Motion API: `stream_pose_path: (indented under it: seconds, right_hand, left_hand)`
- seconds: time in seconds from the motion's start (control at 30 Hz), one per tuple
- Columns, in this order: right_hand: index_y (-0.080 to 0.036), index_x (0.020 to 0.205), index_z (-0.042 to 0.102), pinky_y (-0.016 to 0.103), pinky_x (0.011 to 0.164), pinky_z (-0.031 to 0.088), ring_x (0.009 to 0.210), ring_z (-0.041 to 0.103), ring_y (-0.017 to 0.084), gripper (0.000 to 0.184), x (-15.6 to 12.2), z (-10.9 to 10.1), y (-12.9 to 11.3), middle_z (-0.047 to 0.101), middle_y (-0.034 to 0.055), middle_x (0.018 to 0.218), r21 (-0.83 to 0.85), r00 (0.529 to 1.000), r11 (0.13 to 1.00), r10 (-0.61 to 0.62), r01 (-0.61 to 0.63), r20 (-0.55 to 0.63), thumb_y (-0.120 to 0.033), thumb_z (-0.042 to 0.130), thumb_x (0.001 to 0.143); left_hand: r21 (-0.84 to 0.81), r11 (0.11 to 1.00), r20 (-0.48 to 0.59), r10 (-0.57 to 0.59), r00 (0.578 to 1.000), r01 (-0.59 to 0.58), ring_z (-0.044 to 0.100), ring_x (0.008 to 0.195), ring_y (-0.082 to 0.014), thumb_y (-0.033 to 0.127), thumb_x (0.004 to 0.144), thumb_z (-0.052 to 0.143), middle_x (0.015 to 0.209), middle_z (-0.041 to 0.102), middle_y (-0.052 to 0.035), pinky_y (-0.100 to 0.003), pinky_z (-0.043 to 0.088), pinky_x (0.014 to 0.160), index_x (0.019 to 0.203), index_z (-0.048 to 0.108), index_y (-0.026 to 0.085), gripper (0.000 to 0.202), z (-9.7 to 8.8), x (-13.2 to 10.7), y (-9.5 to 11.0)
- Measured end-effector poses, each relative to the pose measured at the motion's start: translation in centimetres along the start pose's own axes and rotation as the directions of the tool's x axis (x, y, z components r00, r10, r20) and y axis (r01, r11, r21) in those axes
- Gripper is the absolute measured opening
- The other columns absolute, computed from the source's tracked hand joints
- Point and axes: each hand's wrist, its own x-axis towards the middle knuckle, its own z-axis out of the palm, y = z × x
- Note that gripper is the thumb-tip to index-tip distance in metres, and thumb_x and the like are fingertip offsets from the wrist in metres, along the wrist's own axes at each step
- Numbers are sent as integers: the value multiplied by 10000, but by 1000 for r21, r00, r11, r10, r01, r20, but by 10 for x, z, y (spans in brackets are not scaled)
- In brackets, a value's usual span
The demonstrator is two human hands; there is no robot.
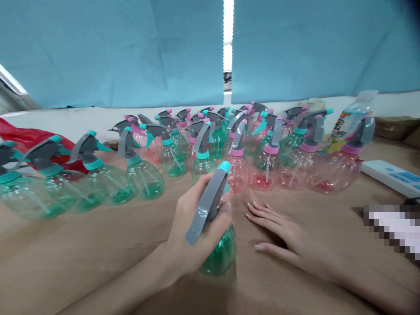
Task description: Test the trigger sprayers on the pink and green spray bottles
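My left hand [192, 232] is wrapped round a green spray bottle [219, 251] with a grey trigger head and a teal nozzle, holding it upright just in front of me on the brown table [98, 258]. My right hand [282, 232] lies flat on the table beside it, fingers stretched out and holding nothing. Behind both hands stand several finished spray bottles, green ones [144, 177] to the left and pink ones [334, 168] to the right.
A white remote control [390, 177] lies at the right edge. A red plastic bag [29, 138] sits at far left. A clear drink bottle with a printed label [351, 120] stands behind the pink bottles. Blue curtains [131, 52] hang along the back.
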Motion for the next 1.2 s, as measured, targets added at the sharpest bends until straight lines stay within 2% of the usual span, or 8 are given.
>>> stream_pose_path:
  seconds: [0.4,0.6,0.73,0.9,1.0,1.1,1.2]
  right_hand:
    - [-311,1505,328,527,1174,252,1448,266,282,637,1,0,0,297,31,1580,11,1000,1000,-8,8,4,-531,537,945]
    - [-323,1502,327,545,1166,259,1447,262,295,630,1,-2,-1,297,31,1579,31,1000,1000,-1,1,-3,-526,541,945]
    - [-317,1505,320,541,1166,263,1446,267,289,634,1,-2,-1,300,39,1577,20,1000,1000,-12,12,-10,-521,541,947]
    - [-327,1505,318,529,1173,254,1444,273,282,633,0,1,2,306,31,1576,21,999,999,-25,26,-20,-515,549,946]
    - [-334,1506,313,531,1170,260,1443,277,287,644,0,2,4,308,30,1576,33,999,999,-26,27,-23,-516,559,939]
    - [-331,1506,314,537,1167,263,1444,274,292,644,1,2,5,305,33,1577,38,999,999,-24,24,-23,-519,556,940]
    - [-313,1496,351,537,1167,263,1443,277,292,625,2,0,2,315,38,1573,28,1000,1000,-14,14,-10,-531,541,943]
  left_hand:
    - [19,1000,-13,4,1000,-3,544,662,-146,203,849,520,753,550,31,-283,484,651,1034,526,221,186,0,1,1]
    - [15,997,-32,71,997,-70,559,632,-135,170,820,485,730,544,43,-260,473,597,1029,542,220,222,0,2,-2]
    - [-3,999,5,37,999,-37,588,660,-148,151,809,485,692,518,49,-249,444,549,1001,556,238,223,0,1,-2]
    - [-12,1000,15,-18,1000,18,600,757,-167,133,799,491,717,551,36,-261,445,594,962,580,250,219,-1,1,-2]
    - [-11,1000,23,6,1000,-6,578,711,-165,159,783,483,682,535,31,-254,406,534,893,572,233,160,-2,3,0]
    - [-17,1000,39,27,999,-26,538,618,-130,171,778,477,775,596,15,-253,407,520,867,562,218,132,-3,3,2]
    - [-21,1000,38,8,999,-7,563,641,-138,186,813,487,774,593,15,-255,429,540,868,551,224,93,-4,2,3]
